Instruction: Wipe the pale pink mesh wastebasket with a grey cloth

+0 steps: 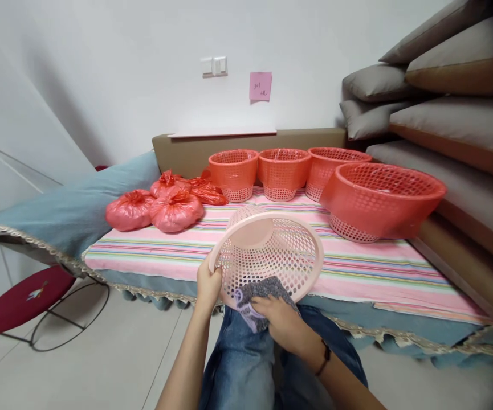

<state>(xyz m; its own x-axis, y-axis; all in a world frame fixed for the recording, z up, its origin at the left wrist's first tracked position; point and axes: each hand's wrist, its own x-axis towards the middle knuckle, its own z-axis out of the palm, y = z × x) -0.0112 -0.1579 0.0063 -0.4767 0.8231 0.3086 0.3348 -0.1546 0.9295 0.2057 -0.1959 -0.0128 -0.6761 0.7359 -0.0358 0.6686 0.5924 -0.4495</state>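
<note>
A pale pink plastic basket (pixel 300 245) with a lattice wall lies tilted at the edge of the seat, its mouth facing me. My left hand (pixel 209 286) is closed round the left side of its rim. Against the lower part of the rim, my right hand (pixel 277 316) presses a grey cloth (pixel 267 288) with lilac edging. The cloth is draped over the rim and partly into the basket. The thumb of my right hand is hidden, and its fingers lie across the cloth.
Several pink baskets lined with red plastic bags (pixel 233 171) stand at the back and right. Knotted red bags (pixel 178 212) sit at the left on the striped cover (pixel 357 265). Grey-brown cushions (pixel 460 125) are piled at the right. A dark red stool (pixel 24 299) stands at lower left.
</note>
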